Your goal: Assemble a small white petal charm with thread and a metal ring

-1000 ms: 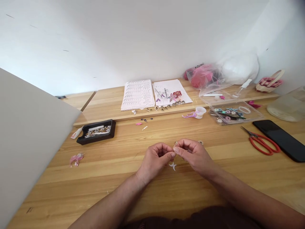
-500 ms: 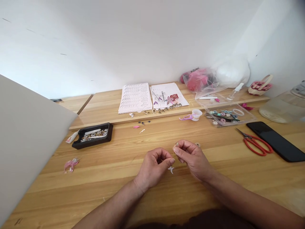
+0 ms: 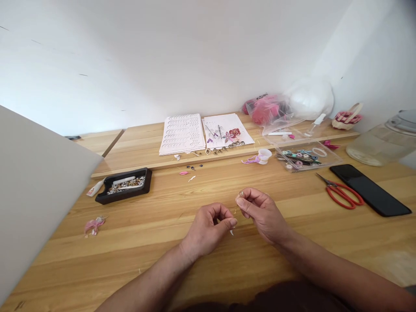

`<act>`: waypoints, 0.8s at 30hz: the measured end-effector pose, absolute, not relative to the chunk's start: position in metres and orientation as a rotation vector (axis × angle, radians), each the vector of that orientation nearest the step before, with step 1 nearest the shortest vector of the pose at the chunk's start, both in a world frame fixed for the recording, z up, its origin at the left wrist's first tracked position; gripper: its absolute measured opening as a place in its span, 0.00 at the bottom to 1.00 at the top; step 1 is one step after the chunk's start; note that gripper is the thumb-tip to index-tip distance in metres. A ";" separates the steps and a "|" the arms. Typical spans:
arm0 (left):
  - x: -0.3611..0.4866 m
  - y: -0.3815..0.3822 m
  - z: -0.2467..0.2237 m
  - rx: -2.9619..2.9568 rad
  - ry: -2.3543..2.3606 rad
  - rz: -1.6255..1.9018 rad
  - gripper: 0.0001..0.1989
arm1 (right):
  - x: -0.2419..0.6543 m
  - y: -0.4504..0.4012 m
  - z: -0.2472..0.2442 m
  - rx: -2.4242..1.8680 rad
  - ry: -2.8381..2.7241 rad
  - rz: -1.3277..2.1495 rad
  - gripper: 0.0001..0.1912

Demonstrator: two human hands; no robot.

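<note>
Near the middle of the table my left hand (image 3: 209, 227) is closed in a pinch. A short, thin yellowish strand (image 3: 235, 211) shows just above its fingertips; whether the fingers grip it I cannot tell. Close by on the right, my right hand (image 3: 261, 212) pinches a small brownish-grey rounded piece (image 3: 241, 194) between thumb and forefinger, and its underside is hidden. Between the two hands there is a narrow gap. Below the left fingertips shows a small white cut-out piece (image 3: 232, 232), partly covered by the hand.
Red-handled scissors (image 3: 344, 194) lie beside a black phone (image 3: 370, 190) at right. Behind are a clear tray (image 3: 303, 167), a small white cup (image 3: 264, 156) and paper sheets (image 3: 182, 134). A black bead tray (image 3: 125, 197) stands left, near pink scraps (image 3: 94, 225). A pale panel (image 3: 39, 190) blocks the left edge.
My hands have drawn slightly apart, widening the gap between the fingertips. The left hand covers more of the white cut-out piece. The whole view has shifted a little.
</note>
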State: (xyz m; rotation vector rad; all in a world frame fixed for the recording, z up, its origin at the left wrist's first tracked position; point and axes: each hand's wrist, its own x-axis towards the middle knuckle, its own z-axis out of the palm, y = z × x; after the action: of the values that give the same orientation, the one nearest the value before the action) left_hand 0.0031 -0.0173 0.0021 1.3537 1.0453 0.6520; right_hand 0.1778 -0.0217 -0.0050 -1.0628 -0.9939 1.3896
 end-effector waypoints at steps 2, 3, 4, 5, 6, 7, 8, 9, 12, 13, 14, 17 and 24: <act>0.003 -0.019 0.002 1.373 1.048 0.653 0.12 | 0.178 -0.021 -0.005 -1.070 -0.956 1.412 0.17; 0.004 -0.019 0.002 1.382 1.051 0.652 0.12 | 0.179 -0.021 -0.005 -1.072 -0.938 1.421 0.17; 0.004 -0.020 0.002 1.392 1.058 0.648 0.12 | 0.179 -0.020 -0.004 -1.072 -0.920 1.424 0.18; 0.005 -0.021 0.002 1.403 1.068 0.635 0.12 | 0.180 -0.019 -0.004 -1.070 -0.902 1.426 0.18; 0.005 -0.022 0.002 1.410 1.076 0.616 0.12 | 0.182 -0.018 -0.003 -1.067 -0.882 1.428 0.19; 0.005 -0.022 0.001 1.414 1.079 0.596 0.12 | 0.183 -0.017 -0.002 -1.065 -0.863 1.429 0.19; 0.005 -0.021 0.001 1.411 1.075 0.586 0.12 | 0.185 -0.016 -0.001 -1.065 -0.850 1.432 0.19; 0.004 -0.020 0.001 1.400 1.063 0.591 0.12 | 0.186 -0.015 0.000 -1.067 -0.844 1.438 0.19; 0.000 -0.013 0.001 1.341 1.013 0.704 0.14 | 0.187 -0.015 0.002 -1.077 -0.863 1.470 0.18; -0.001 -0.011 0.001 1.325 1.008 0.747 0.15 | 0.187 -0.015 0.002 -1.076 -0.871 1.482 0.18; -0.003 -0.008 0.000 1.315 1.011 0.780 0.16 | 0.186 -0.016 0.002 -1.073 -0.875 1.494 0.18; -0.005 -0.005 -0.003 1.317 1.033 0.811 0.19 | 0.185 -0.017 0.001 -1.069 -0.882 1.505 0.18; -0.001 -0.007 -0.005 1.184 0.985 0.800 0.19 | 0.181 -0.019 -0.002 -1.129 -0.930 1.467 0.17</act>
State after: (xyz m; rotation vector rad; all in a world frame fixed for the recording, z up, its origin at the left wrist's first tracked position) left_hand -0.0012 -0.0069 -0.0051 1.1839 0.9854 0.8004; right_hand 0.1810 -0.0188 -0.0024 -1.1285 -0.9304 1.4669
